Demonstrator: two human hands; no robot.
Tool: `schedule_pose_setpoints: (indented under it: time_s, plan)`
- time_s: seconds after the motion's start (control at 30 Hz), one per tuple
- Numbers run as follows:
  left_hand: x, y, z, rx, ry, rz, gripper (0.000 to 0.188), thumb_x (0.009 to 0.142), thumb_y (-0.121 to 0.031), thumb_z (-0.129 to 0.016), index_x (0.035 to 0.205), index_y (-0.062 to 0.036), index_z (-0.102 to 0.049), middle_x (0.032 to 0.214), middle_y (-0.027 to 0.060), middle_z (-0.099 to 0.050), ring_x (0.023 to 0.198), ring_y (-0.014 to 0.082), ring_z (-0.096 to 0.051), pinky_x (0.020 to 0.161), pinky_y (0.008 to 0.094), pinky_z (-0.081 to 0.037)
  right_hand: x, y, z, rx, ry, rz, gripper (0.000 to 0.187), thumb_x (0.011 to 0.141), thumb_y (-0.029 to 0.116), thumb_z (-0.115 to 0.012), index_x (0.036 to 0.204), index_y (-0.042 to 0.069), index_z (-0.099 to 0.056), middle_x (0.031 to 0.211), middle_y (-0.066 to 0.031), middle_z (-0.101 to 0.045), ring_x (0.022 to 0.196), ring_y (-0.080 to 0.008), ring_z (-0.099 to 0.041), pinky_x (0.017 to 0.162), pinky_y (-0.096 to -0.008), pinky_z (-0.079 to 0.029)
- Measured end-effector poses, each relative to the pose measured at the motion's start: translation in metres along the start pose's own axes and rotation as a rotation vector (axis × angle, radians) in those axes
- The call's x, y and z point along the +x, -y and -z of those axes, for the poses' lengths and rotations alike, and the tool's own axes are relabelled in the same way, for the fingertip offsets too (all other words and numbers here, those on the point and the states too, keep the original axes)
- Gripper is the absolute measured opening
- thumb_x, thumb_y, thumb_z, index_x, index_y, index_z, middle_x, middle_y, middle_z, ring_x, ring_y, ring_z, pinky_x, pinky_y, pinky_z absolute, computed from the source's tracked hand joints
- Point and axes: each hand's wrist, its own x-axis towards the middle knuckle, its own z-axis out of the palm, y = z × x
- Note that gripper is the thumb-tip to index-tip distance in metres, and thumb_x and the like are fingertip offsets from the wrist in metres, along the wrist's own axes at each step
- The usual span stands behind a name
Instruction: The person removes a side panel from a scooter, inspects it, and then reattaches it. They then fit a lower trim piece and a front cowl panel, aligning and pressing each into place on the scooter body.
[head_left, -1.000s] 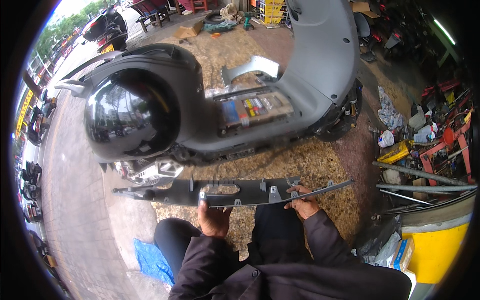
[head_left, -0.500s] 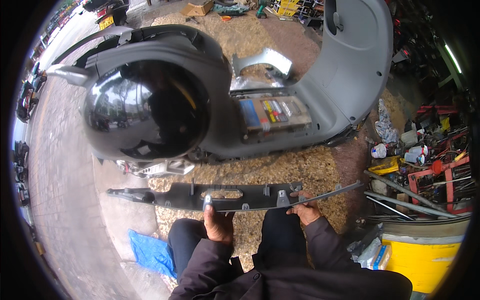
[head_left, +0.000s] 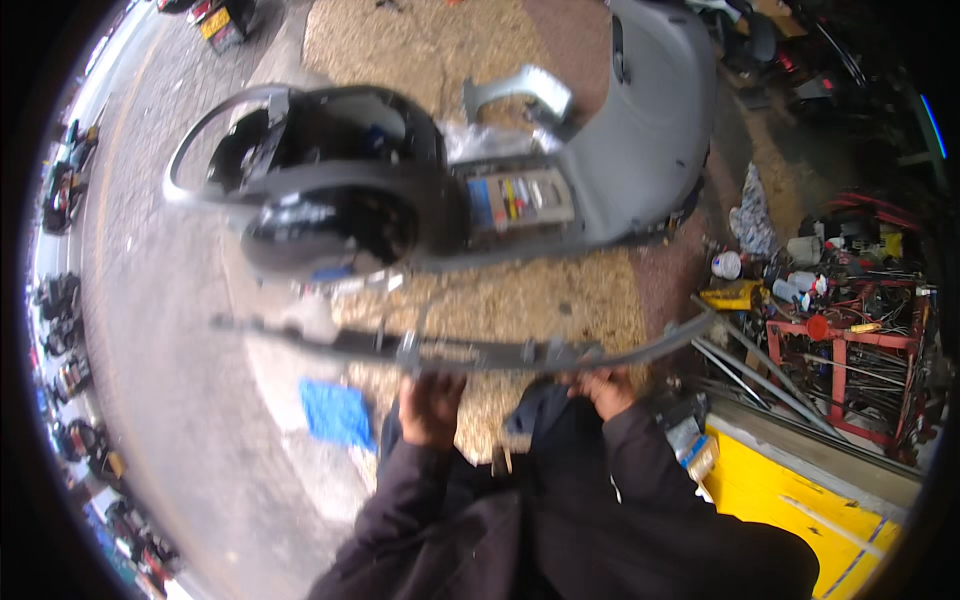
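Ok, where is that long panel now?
In the head view, the long panel spans left to right across the middle, held in both hands, just below the grey scooter.

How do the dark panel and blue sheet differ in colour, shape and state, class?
The panel is dark grey; the sheet bright blue. The panel is long and narrow; the sheet shorter and broader. The left hand and right hand hold the panel; the sheet lies on the ground. Both are nearer than the scooter.

The long dark panel (head_left: 502,355), earlier showing its broad face, now appears narrower, turned nearly edge-on.
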Motion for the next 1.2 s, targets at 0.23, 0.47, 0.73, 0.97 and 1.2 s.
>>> schedule_pose_setpoints:
  time_s: [0.23,0.47,0.73,0.97,1.2]
  plan:
    - [-0.042,0.102,-0.143,0.254,0.216,0.123,0.05,0.09,-0.016,-0.067,0.136,-0.013,-0.049,0.121,0.01,-0.059,0.123,0.0345,-0.055,0.108,0.0504,-0.045,-0.075,0.157,0.099,-0.116,-0.237,-0.036,0.047,0.098,0.047,-0.064,0.113,0.002,-0.061,0.081,-0.014,-0.072,0.063,-0.0213,-0.07,0.054,-0.033,-0.057]
    - [-0.059,0.207,-0.239,0.34,0.168,0.35,0.011,0.091,-0.005,-0.057,0.101,-0.011,-0.054,0.109,0.008,-0.064,0.109,0.0289,-0.062,0.099,0.0464,-0.05,-0.141,0.268,0.188,-0.213,-0.426,-0.145,0.036,0.102,0.042,-0.059,0.108,0.007,-0.061,0.071,-0.0093,-0.068,0.052,-0.0165,-0.064,0.045,-0.0281,-0.049]
    - [-0.031,0.315,-0.301,0.325,-0.007,0.646,0.014,0.092,-0.009,-0.048,0.1,-0.0031,-0.057,0.101,0.0135,-0.062,0.108,0.0339,-0.061,0.101,0.0487,-0.047,-0.119,0.355,0.27,-0.345,-0.683,-0.113,0.024,0.104,0.029,-0.056,0.105,0.006,-0.062,0.065,-0.0084,-0.065,0.046,-0.017,-0.059,0.04,-0.0317,-0.046]
    - [-0.025,0.426,-0.396,0.105,0.376,0.977,0.013,0.083,-0.003,-0.048,0.095,-0.0065,-0.054,0.108,0.0106,-0.058,0.105,0.0278,-0.058,0.09,0.0389,-0.047,-0.132,0.52,0.317,-0.8,-0.938,0.103,0.026,0.102,0.022,-0.058,0.088,0.0,-0.061,0.054,-0.0071,-0.056,0.041,-0.0178,-0.055,0.039,-0.0322,-0.039]
    - [-0.03,0.523,-0.498,0.383,0.413,1.055,0.035,0.085,0.002,-0.049,0.119,-0.0062,-0.052,0.115,0.0101,-0.066,0.1,0.0253,-0.067,0.082,0.0385,-0.058,-0.148,0.648,0.363,-0.949,-1.094,0.228,0.027,0.1,0.021,-0.06,0.089,-0.003,-0.063,0.061,-0.0062,-0.056,0.047,-0.0163,-0.058,0.044,-0.0326,-0.043]
